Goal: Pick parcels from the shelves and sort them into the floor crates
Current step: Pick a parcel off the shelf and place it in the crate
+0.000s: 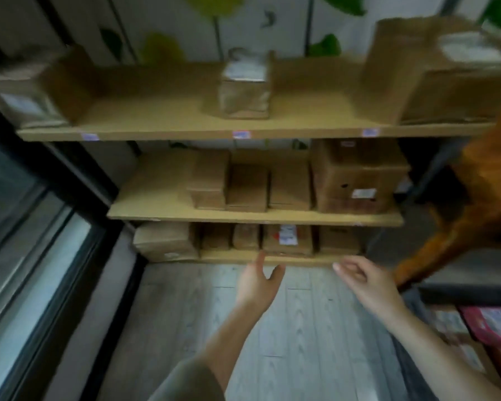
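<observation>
Parcels [245, 237] of plain brown cardboard sit on three open shelves ahead, all of them blurred.

Nearest, a grey-green sleeve [185, 380] covers the left forearm above the pale plank floor [301, 328]. Low at the right edge lies a red packet [492, 325]; what holds it is too blurred to tell.

The left hand [258, 285] reaches forward with fingers straight and thumb spread, gripping nothing. Its tips are just in front of the bottom shelf [315, 260] edge. The right hand [368, 282] is beside it but apart, fingers loosely bent with the index stretched leftward, and it too holds nothing.

On the bottom shelf five boxes stand side by side in a row, short faces to the front. A wide box [165, 241] is at the left, and a labelled box [287, 240] with a white and red sticker is directly beyond the left hand's fingertips.

On the middle shelf [243, 217] three small boxes [248, 188] lie flat and touching, their long sides running back from the edge. A big box [356, 180] with a white label is just beside them on the right.

On the top shelf [185, 131] a film-wrapped parcel [245, 91] stands alone at the middle. Larger brown parcels sit at each end.

A blurred orange shape [475, 198] hangs at the right, and a dark-framed window [26, 227] runs along the left.
</observation>
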`<state>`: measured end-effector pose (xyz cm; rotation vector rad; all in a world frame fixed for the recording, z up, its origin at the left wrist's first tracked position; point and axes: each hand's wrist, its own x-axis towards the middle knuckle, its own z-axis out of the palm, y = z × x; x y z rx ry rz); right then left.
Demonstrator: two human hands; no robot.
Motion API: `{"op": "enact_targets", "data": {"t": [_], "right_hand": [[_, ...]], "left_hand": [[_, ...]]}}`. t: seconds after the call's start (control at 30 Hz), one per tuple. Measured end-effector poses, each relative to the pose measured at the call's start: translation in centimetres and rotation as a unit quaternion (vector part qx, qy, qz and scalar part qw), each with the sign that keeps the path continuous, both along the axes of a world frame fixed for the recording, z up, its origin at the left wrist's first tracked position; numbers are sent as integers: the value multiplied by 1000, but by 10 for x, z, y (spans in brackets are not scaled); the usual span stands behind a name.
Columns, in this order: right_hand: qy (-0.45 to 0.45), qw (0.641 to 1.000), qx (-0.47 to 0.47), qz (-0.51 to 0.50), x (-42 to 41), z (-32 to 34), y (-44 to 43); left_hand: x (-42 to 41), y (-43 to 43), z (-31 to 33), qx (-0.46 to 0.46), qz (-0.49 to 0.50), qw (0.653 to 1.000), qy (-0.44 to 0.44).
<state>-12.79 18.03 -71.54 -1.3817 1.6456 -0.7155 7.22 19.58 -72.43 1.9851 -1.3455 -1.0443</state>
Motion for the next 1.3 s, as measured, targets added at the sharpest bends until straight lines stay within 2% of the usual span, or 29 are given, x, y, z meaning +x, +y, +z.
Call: {"op": "enact_targets", "data": {"t": [0.13,0.3,0.43,0.6,0.73,0.83,0.93,1.0,1.03,1.07,1.1,1.17,1.2,1.23,1.3], "right_hand": [[10,998,-3,66,124,-7,-40],[33,995,-13,90,230,-34,-100],[38,998,-19,39,278,-65,-158],[31,998,-25,-47,310,-99,-235],[-30,994,64,-82,330,-122,-278],[-81,985,81,-133,338,-131,-287],[-254,937,149,-187,336,-135,-285],[-383,885,202,-170,340,-137,-279],[-408,873,218,-155,344,-140,-275],[-395,881,221,-138,348,-142,-271],[-336,912,205,-115,350,-144,-268],[-221,956,166,-94,353,-143,-266],[-210,959,163,-97,352,-141,-265],[-236,950,180,-98,351,-138,-266],[-334,907,240,-93,346,-139,-270]], "left_hand": [[119,-21,0,2,65,998,4],[202,-71,-12,2,68,998,-4],[239,-128,-42,5,64,998,4],[261,-200,-87,32,113,991,61],[264,-248,-114,61,176,970,159],[265,-258,-121,6,212,952,221],[277,-256,-120,-66,259,923,276],[290,-254,-110,-54,280,902,324],[296,-254,-106,-28,282,892,351],[299,-254,-101,-6,269,890,368],[300,-251,-97,-1,252,892,376],[297,-242,-92,-29,222,909,351],[293,-237,-89,-52,205,925,315],[288,-232,-91,-78,180,943,267],[279,-221,-95,-120,106,970,181]]}}
